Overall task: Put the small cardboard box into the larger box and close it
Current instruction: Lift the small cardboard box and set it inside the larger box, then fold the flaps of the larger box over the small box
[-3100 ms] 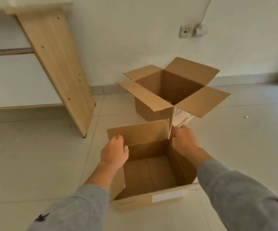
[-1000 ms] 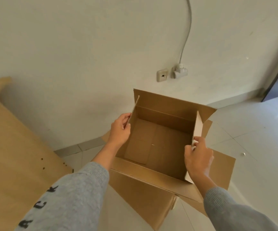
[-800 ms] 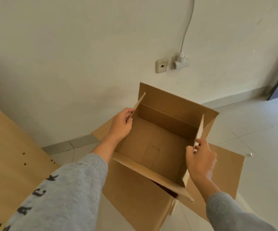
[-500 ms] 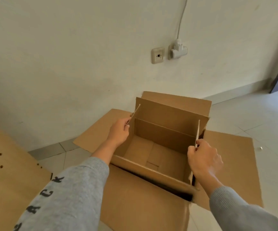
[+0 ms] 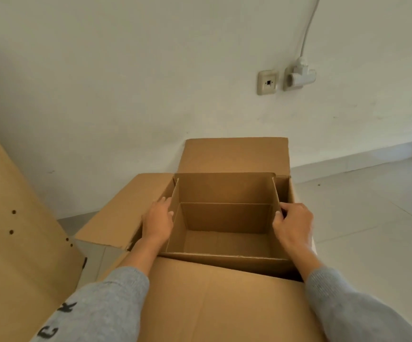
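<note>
Soft, even daylight fills the room, brighter toward the right, where the floor tiles (image 5: pixel 362 218) look pale and washed. The white wall (image 5: pixel 126 82) dims into grey shade at the far left. Inside the small cardboard box (image 5: pixel 224 218) the shadow is mild, with a darker gap along its near right corner. No glare anywhere. The wide lens bows the baseboard (image 5: pixel 362 161); the near sleeves (image 5: pixel 106 307) look slightly soft.
</note>
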